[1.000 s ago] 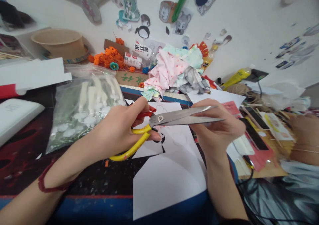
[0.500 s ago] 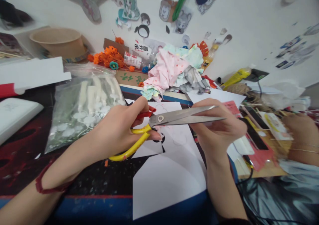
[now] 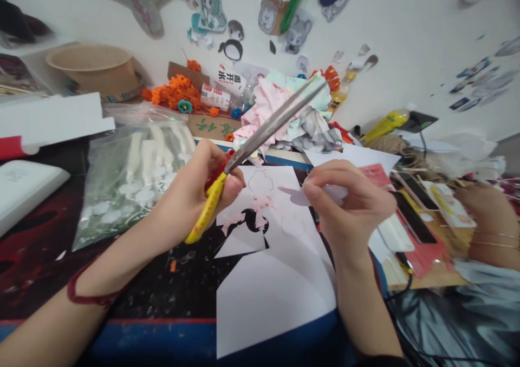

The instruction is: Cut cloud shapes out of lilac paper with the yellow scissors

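Note:
My left hand (image 3: 190, 188) is closed round the handles of a pair of scissors (image 3: 270, 129), one loop yellow and one red. The blades lie together and point up and to the right. In my right hand (image 3: 349, 199), thumb and fingers pinch a small pale lavender paper cutout (image 3: 298, 196), partly hidden behind the fingers. The blades are apart from it. Below both hands lie white paper sheets (image 3: 276, 288), one bearing a drawn flower outline. Small pink-edged scraps (image 3: 262, 207) rest near a cut-out hole in the paper.
A clear zip bag (image 3: 109, 166) of green and white craft pieces lies left of the sheets. Behind are orange flowers (image 3: 179, 91) and a heap of crumpled cloth (image 3: 276, 107). Phones (image 3: 418, 215) lie on the right, near another person's arm (image 3: 493, 221).
The scissors have swung upward and away from my right hand, and their blades have come together. The paper cutout in my right hand now shows.

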### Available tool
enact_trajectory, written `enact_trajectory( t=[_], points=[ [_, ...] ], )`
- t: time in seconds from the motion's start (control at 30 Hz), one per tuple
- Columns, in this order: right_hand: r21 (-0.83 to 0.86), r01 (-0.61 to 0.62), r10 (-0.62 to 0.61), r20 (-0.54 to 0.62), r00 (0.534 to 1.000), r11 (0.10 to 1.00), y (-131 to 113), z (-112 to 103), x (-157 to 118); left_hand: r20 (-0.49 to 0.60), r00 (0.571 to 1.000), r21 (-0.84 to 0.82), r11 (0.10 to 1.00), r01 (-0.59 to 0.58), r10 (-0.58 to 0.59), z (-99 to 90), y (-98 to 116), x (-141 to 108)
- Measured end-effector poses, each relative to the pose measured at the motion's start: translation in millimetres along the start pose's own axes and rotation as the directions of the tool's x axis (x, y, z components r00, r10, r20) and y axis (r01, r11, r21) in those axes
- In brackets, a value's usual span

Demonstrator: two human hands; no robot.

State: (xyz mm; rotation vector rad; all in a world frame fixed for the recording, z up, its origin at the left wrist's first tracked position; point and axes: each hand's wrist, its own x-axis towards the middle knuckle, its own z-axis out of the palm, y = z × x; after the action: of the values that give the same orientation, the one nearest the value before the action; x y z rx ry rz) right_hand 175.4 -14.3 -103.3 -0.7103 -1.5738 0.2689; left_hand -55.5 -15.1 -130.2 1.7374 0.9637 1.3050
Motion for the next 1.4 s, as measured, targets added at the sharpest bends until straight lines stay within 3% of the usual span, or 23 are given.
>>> enact_trajectory(
  t=[0.13,0.27,0.37,0.53,0.67,0.87,1.13,1.4],
  points=[
    [0.088,-0.168,0.170,-0.014,0.985,0.982,-0.7,4.7,-3.2,0.018,0.996,-0.235,0.968,0.087,-0.085,18.9,11.5,-1.0],
    [0.185,-0.358,0.360,0.023,0.932,0.915,-3.3,8.3,-7.5,0.025,0.980,-0.353,0.915,0.195,-0.199,36.0,30.4,-1.9],
    [0.235,-0.440,0.439,0.061,0.896,0.867,-4.7,10.5,-10.2,0.040,0.979,-0.445,0.874,0.195,-0.198,40.8,34.9,-3.5],
    [0.237,-0.463,0.454,0.093,0.886,0.854,-3.0,12.3,-11.9,-0.095,0.994,-0.336,0.942,0.011,-0.046,35.2,32.3,-3.6],
    [0.203,-0.463,0.440,0.147,0.886,0.863,-3.5,12.7,-12.4,-0.175,0.982,-0.212,0.971,-0.111,0.074,31.9,31.1,-0.2],
    [0.169,-0.511,0.466,0.246,0.850,0.843,-2.6,14.8,-15.1,-0.172,0.985,-0.213,0.977,-0.015,-0.022,37.7,30.9,0.4],
    [0.200,-0.603,0.546,0.277,0.791,0.772,-3.1,17.6,-13.5,-0.215,0.976,-0.213,0.977,-0.012,-0.034,37.3,28.7,1.8],
    [0.184,-0.598,0.541,0.282,0.792,0.780,0.6,16.5,-14.4,-0.224,0.974,-0.264,0.964,-0.024,-0.037,35.9,29.4,3.4]
  ],
)
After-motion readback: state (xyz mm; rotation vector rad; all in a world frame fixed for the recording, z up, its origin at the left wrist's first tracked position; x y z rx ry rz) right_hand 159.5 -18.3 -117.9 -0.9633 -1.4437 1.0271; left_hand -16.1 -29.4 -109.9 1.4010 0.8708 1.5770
